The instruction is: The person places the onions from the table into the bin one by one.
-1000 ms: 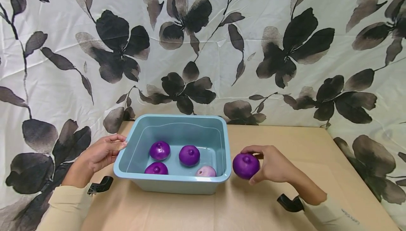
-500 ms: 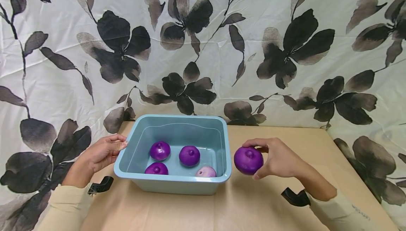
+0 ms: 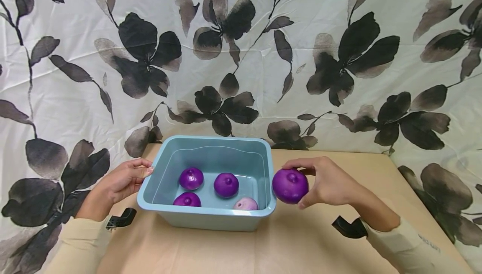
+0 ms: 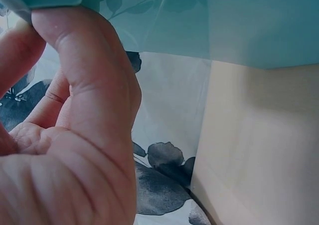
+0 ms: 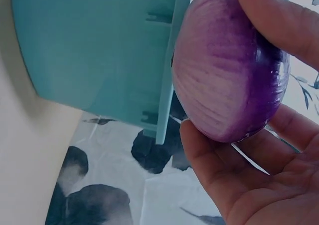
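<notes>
My left hand (image 3: pixel 119 184) pinches the left rim of a light blue plastic bin (image 3: pixel 211 220) between thumb and fingers. In the left wrist view the thumb (image 4: pixel 75 45) presses under the rim's edge. Right of the bin, my right hand (image 3: pixel 326 182) grips a shiny purple onion (image 3: pixel 290 186), thumb on the near side and fingers on the far side. The onion is held up close to the right rim. Its paler, streaked side shows in the right wrist view. Inside the bin lie three purple onions, one of them the middle onion (image 3: pixel 226 185), and a pale pinkish onion (image 3: pixel 245 203).
The bin stands on a tan table (image 3: pixel 301 244), whose right edge slants away toward the front. A white cloth (image 3: pixel 286 94) with dark flower prints hangs behind the table. A black wrist mount (image 3: pixel 350 227) sits below the right hand.
My right hand lifts the purple onion a little and, after drifting right, brings it left toward the bin's right rim. The left hand and bin stay nearly the same.
</notes>
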A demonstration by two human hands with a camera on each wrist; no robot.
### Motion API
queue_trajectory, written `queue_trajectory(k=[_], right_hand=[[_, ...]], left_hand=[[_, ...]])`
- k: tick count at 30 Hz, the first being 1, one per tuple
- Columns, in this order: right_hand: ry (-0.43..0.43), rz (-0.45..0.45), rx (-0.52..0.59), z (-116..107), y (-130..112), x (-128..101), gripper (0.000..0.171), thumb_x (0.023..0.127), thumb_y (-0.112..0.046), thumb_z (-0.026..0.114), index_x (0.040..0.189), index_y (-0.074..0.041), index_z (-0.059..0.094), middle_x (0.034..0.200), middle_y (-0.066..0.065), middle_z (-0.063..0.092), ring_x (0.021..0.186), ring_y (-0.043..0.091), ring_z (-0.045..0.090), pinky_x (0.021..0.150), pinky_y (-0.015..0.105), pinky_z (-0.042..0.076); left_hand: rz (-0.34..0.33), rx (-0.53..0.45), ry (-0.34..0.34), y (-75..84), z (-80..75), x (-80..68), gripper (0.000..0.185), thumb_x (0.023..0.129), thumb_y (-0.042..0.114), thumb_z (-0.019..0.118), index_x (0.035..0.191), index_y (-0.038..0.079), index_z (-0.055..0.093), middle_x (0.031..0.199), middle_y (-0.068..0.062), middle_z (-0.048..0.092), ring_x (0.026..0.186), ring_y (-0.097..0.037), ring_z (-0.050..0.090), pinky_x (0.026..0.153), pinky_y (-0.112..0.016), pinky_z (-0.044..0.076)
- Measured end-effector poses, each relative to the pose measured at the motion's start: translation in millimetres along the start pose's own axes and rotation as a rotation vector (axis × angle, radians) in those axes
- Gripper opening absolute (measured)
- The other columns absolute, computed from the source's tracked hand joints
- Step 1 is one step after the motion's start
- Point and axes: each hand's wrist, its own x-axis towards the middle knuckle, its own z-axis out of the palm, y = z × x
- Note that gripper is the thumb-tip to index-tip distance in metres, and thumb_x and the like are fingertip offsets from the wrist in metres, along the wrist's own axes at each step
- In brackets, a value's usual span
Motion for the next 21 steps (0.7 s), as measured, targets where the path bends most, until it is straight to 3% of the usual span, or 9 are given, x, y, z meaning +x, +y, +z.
queue_trajectory(k=[7, 16, 21], right_hand=[[-0.036, -0.031, -0.009, 2, -12, 13, 0.078, 0.055, -0.019, 0.101, 0.128, -0.019, 0.072, 0.125, -0.003, 0.074, 0.116, 0.021, 0.068, 0.097, 0.032, 0.058], [-0.117, -0.096, 0.048, 8, -29, 42, 0.079, 0.056, -0.013, 0.1, 0.128, -0.024, 0.071, 0.126, -0.008, 0.072, 0.116, 0.017, 0.067, 0.099, 0.035, 0.058], [-0.171, -0.14, 0.014, 13, -42, 60, 0.077, 0.058, -0.013, 0.099, 0.128, -0.025, 0.07, 0.125, -0.009, 0.071, 0.115, 0.015, 0.066, 0.102, 0.038, 0.057]], left_hand=[[-0.02, 0.01, 0.041, 0.9, 0.6, -0.5, 0.021, 0.105, 0.006, 0.056, 0.099, 0.021, 0.069, 0.091, 0.006, 0.074, 0.082, -0.006, 0.074, 0.077, -0.026, 0.063], [0.003, 0.007, 0.022, 0.2, 0.0, -1.1, 0.021, 0.106, 0.005, 0.054, 0.1, 0.02, 0.068, 0.092, 0.006, 0.074, 0.083, -0.007, 0.073, 0.075, -0.027, 0.062], [-0.011, 0.008, 0.04, 0.9, 1.3, 0.0, 0.021, 0.105, 0.005, 0.055, 0.1, 0.02, 0.069, 0.092, 0.006, 0.073, 0.083, -0.007, 0.073, 0.076, -0.027, 0.062]])
